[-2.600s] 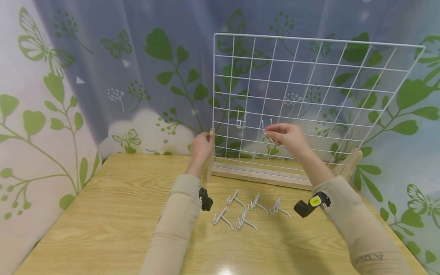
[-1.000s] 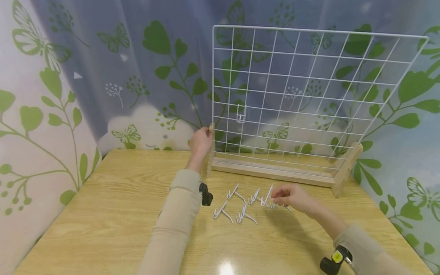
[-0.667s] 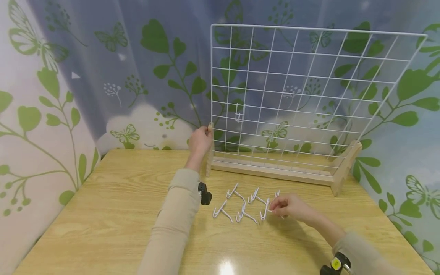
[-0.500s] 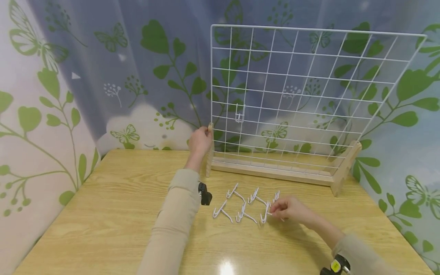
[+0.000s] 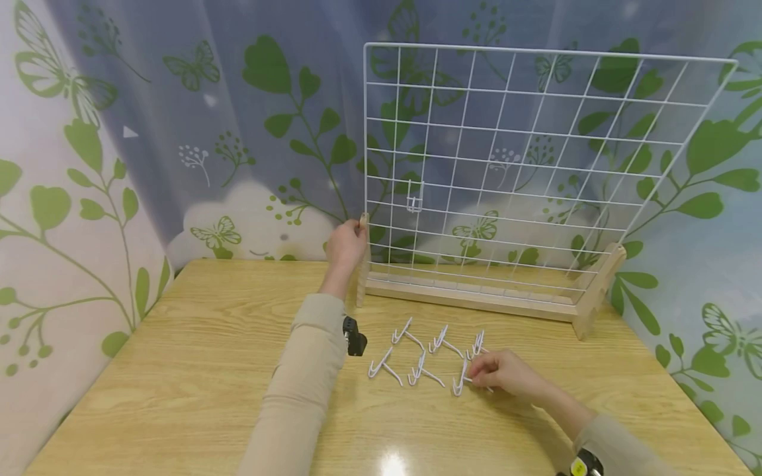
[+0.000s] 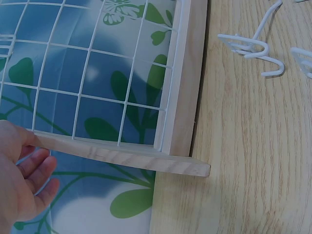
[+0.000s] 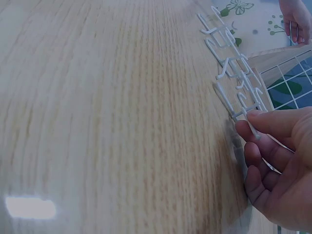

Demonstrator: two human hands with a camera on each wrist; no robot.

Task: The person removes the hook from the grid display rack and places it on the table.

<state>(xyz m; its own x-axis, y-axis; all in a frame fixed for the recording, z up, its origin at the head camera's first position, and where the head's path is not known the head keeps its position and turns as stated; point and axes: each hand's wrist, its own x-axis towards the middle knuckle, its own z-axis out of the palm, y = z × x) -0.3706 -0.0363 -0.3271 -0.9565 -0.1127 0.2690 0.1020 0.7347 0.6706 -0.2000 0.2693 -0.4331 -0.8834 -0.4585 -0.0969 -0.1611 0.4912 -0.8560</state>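
Observation:
My left hand (image 5: 346,244) grips the upper end of the wooden stand's left side piece (image 5: 362,264); in the left wrist view its thumb and index finger pinch that piece's end (image 6: 122,158), other fingers loosely bent. Down on the table, my right hand (image 5: 506,373) pinches the arm of a white wire hook (image 5: 458,387) between thumb and fingertips. In the right wrist view that hook (image 7: 225,100) lies at the near end of the hook group. Several similar hooks (image 5: 419,370) lie to its left and behind it.
A white wire grid panel (image 5: 365,132) stands upright, leaning back, in the wooden stand (image 5: 470,295). One hook (image 5: 414,203) hangs on its lower left part. A leaf-patterned curtain (image 5: 286,165) closes off the back and sides of the wooden table (image 5: 196,370).
My right hand has brought the hook down from in front of the grid to the table, then slid slightly nearer at the group's right. The left hand has kept its grip on the stand.

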